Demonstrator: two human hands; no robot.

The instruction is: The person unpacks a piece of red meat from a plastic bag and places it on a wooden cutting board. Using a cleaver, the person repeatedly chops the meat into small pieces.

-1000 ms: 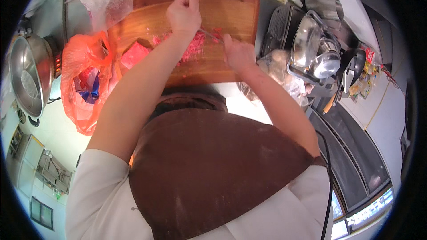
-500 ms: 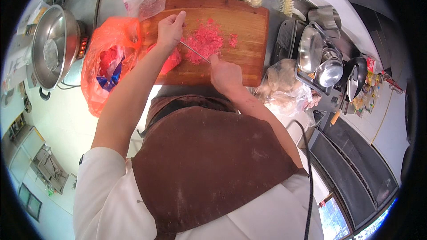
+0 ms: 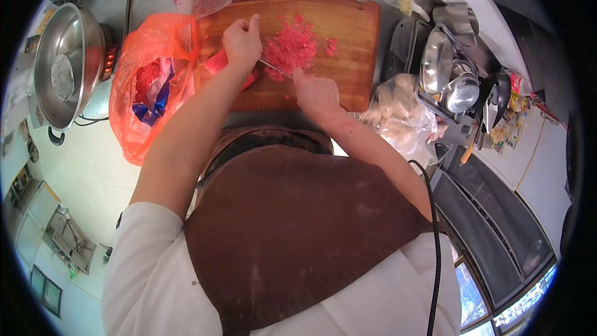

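Chopped red meat lies in a loose heap on the wooden cutting board. Across its near side runs a thin knife, its blade seen almost edge-on. My right hand is closed round the near right end, the handle hidden inside it. At the far left end my left hand is also closed, thumb pointing up, and appears to grip the blade's end. A larger red piece of meat sits beside and partly behind my left wrist.
An orange plastic bag bulges over the counter edge, left of the board. Beyond it stands a steel pan on a cooker. Clear bags, a rack of metal bowls and a scrub brush crowd the right side.
My left hand and the knife's left end sit slightly lower and further right against the board. The whole view has shifted a little. Both hands remain closed.
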